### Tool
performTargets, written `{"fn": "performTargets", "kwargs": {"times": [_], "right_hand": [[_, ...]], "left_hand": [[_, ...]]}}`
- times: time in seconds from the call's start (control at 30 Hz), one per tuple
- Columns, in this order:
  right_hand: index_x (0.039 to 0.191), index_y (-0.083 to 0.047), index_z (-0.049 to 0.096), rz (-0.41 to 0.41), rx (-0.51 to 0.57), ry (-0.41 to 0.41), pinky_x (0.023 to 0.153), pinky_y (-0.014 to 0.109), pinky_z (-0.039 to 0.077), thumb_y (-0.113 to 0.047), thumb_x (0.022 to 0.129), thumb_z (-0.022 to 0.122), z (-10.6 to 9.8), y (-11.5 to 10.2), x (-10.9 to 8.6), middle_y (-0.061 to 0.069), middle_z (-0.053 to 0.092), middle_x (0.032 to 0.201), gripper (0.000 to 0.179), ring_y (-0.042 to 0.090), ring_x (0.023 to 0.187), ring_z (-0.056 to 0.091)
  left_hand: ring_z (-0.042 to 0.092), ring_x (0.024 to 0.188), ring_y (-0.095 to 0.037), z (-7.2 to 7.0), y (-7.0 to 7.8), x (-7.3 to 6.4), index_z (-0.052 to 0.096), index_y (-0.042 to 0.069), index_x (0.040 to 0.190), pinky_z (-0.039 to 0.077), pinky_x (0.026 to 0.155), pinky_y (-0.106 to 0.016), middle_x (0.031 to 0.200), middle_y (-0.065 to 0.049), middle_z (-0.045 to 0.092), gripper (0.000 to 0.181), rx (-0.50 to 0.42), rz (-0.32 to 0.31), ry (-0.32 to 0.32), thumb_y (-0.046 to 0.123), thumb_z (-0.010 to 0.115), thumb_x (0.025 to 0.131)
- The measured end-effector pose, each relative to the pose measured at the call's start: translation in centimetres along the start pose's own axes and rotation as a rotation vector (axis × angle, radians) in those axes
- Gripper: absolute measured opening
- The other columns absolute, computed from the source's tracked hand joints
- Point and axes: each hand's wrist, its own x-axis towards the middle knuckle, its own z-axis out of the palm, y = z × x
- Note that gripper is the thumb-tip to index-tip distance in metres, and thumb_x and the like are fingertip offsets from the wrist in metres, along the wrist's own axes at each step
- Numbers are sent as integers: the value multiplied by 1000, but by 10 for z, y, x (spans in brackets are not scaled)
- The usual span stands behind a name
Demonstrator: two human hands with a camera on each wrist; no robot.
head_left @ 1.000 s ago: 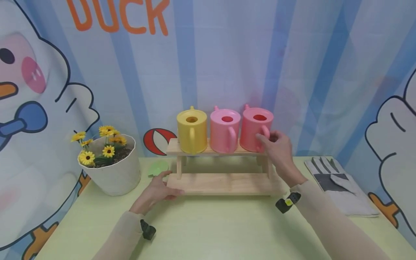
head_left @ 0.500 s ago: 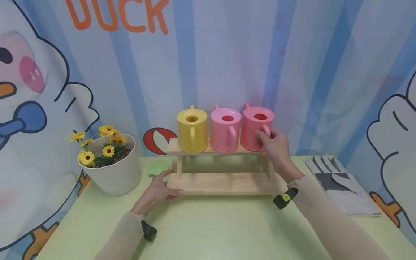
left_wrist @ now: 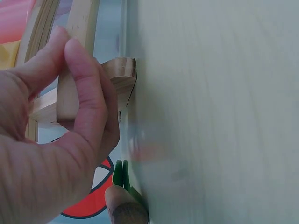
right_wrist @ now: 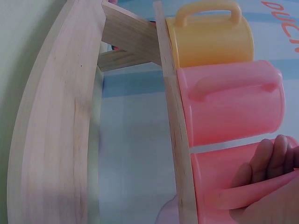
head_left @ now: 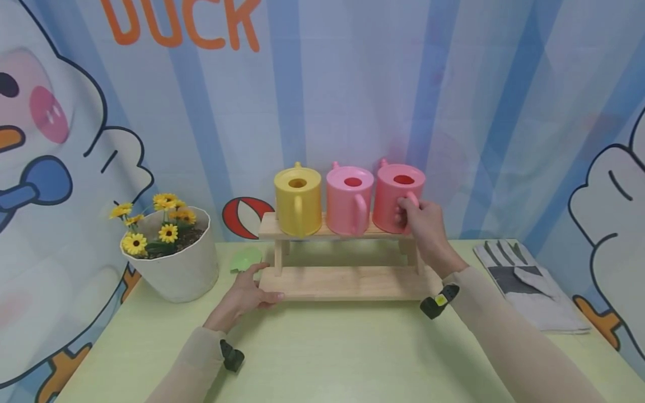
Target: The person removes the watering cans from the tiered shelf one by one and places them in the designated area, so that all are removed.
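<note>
Three small watering cans stand upright in a row on the upper shelf of a wooden two-tier stand [head_left: 353,281]: a yellow one [head_left: 287,210], a pink one [head_left: 342,204] and a darker pink one [head_left: 387,204]. Each has a round hole in its top and a handle towards me. My right hand [head_left: 425,229] grips the handle of the darker pink watering can; in the right wrist view its fingertips [right_wrist: 261,158] come through the handle against the body. My left hand [head_left: 244,294] pinches the left end of the stand's lower board, as the left wrist view shows [left_wrist: 67,105].
A white pot [head_left: 183,274] with yellow flowers stands on the left of the pale green table [head_left: 342,352]. Behind my left hand lies a small green tool [head_left: 245,258]. Grey and white gloves [head_left: 529,288] lie at the right. A printed curtain [head_left: 353,84] hangs close behind.
My right hand has shifted slightly left, and its fingers now reach through the handle of the darker pink watering can. The cans and my left hand have hardly moved.
</note>
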Motion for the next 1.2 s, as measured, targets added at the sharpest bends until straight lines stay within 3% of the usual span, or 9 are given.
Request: {"fn": "performTargets", "kwargs": {"times": [0.1, 0.37, 0.77, 1.2], "right_hand": [[121, -6, 67, 11, 1, 13, 89, 20, 55, -35, 114, 52, 2, 0, 0, -1, 65, 97, 33, 13, 91, 64], [90, -8, 59, -34, 2, 35, 79, 26, 49, -31, 111, 51, 4, 3, 2, -7, 56, 70, 33, 14, 79, 57], [81, -11, 53, -77, 31, 22, 82, 31, 48, -32, 110, 47, -2, 8, 1, -6, 50, 66, 36, 17, 79, 56], [73, -15, 48, -133, 18, 6, 76, 32, 46, -33, 111, 49, -10, 4, -14, -8, 44, 61, 42, 17, 68, 47]], "left_hand": [[74, 87, -17, 1, 0, 1, 29, 7, 169, 65, 76, -26, 141, -35, 61, 97, -10, 1, -3, 4, 87, 92], [75, 82, -15, 1, -2, 2, 30, 7, 169, 65, 75, -27, 141, -35, 61, 97, -8, 1, 3, 4, 88, 91], [76, 82, -16, 0, -1, 2, 31, 8, 168, 65, 76, -27, 143, -34, 61, 96, 6, -2, 0, 5, 88, 91], [75, 82, -15, 1, 0, 0, 30, 4, 168, 66, 75, -28, 140, -36, 61, 96, -29, 19, -4, 0, 86, 91]]}}
